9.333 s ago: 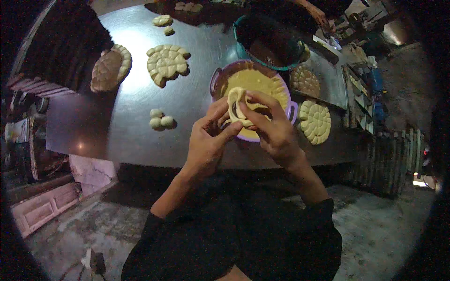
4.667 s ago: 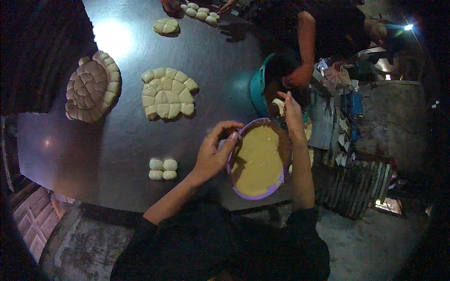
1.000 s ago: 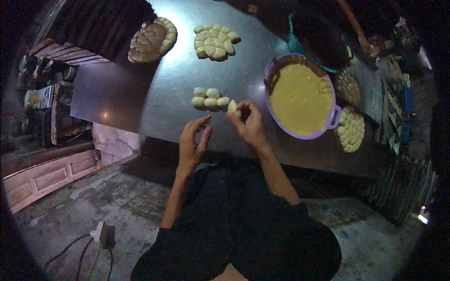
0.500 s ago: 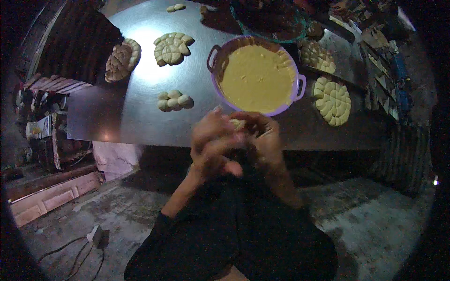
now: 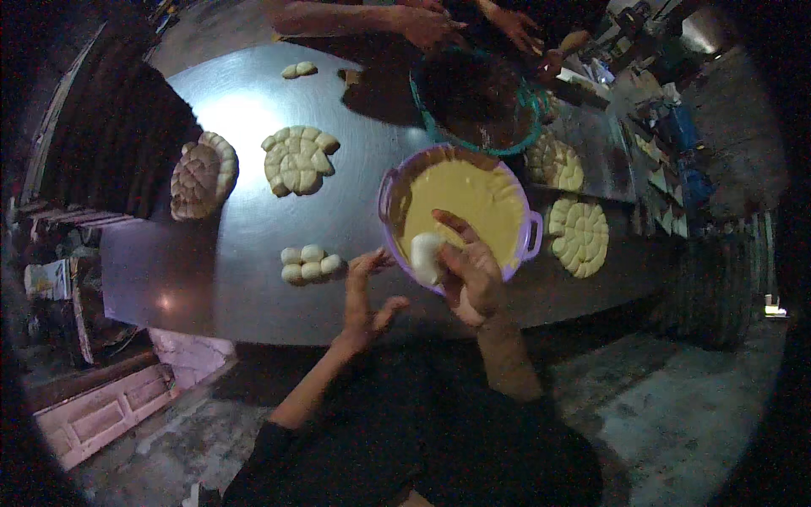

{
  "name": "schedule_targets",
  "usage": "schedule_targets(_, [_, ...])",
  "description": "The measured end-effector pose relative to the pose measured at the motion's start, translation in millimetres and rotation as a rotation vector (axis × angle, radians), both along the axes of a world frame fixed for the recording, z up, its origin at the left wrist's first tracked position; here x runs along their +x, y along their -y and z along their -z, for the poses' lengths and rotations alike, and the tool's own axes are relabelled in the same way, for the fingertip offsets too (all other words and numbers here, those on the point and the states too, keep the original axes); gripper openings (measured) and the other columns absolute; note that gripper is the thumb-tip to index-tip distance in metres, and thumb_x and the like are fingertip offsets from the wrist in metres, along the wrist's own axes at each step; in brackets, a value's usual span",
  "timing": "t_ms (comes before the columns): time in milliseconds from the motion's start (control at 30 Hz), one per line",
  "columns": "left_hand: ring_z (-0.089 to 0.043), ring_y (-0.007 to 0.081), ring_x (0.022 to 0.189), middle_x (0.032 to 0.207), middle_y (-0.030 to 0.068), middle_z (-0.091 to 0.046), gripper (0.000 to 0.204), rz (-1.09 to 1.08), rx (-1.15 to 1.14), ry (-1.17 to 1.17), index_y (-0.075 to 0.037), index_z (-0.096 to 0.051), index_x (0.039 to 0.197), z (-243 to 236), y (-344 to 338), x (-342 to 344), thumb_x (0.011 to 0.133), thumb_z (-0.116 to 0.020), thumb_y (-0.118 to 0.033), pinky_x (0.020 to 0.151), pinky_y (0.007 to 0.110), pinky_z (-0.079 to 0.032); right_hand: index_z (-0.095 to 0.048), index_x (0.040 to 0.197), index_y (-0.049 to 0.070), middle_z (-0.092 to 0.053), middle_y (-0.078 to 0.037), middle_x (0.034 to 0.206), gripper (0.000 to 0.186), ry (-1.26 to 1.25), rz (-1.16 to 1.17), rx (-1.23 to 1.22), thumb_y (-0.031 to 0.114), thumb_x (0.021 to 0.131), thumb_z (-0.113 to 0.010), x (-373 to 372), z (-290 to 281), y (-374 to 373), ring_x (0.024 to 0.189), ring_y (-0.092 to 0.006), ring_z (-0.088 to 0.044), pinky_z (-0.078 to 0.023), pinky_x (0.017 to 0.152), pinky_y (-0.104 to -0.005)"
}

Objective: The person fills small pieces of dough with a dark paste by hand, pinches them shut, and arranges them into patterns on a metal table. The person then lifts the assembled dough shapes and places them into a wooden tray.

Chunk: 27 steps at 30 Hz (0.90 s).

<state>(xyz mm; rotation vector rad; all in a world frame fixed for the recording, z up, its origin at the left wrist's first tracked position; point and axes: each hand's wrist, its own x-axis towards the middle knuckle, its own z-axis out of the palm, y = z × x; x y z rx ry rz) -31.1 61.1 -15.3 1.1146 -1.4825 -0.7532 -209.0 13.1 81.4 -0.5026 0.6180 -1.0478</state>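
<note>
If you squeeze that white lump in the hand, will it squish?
Probably yes: the dough lump in the right hand looks soft and rounded, like the pieces pressed together in the small dough cluster. It likely sags and may feel sticky.

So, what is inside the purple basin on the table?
The purple basin is filled with smooth yellow dough. The right hand, holding a small dough piece, covers its near edge, so what lies there is hidden.

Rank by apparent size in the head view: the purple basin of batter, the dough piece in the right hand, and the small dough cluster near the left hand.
1. purple basin
2. small dough cluster
3. dough piece in the right hand, though it sits nearer the camera, so the last two are close.
</note>
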Motion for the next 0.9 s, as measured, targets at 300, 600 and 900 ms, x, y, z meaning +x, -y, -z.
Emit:
schedule_targets(300, [-0.048,0.0266,0.121,0.120,0.0062,-0.056,0.043,0.280,0.235,0.908,-0.011,-0.054,0.127,67.8,39.9,125.7,0.085,-0.056,-0.008,0.106,0.047,-0.030,-0.055,0.129,0.005,-0.062,-0.024,0.116,0.050,-1.696,-0.108,-0.596,0.042,0.101,-0.037,-22.8,49.7,246.2,0.105,-0.0379,-0.062,-0.049,0.090,-0.0429])
schedule_targets(600, [-0.050,0.0268,0.120,0.122,0.0086,-0.056,0.037,0.504,0.177,0.847,-0.012,-0.057,0.125,51.8,54.9,145.7,0.088,-0.057,-0.017,0.108,0.049,-0.026,-0.061,0.121,0.002,-0.063,-0.023,0.115,0.069,-1.760,-0.126,-0.378,0.057,0.100,-0.024,-35.3,77.5,274.0,0.110,-0.0411,-0.058,-0.044,0.096,-0.0448])
schedule_targets(900, [-0.055,0.0191,0.113,0.123,0.0099,-0.056,0.054,0.301,0.608,-0.920,-0.002,-0.052,0.130,-58.9,101.7,64.6,0.096,-0.055,-0.043,0.098,0.033,-0.042,-0.032,0.141,0.005,-0.061,-0.014,0.115,0.051,-0.597,0.123,-0.346,0.015,0.097,-0.055,73.8,-31.5,109.1,0.104,-0.0161,-0.059,-0.049,0.086,-0.0275])
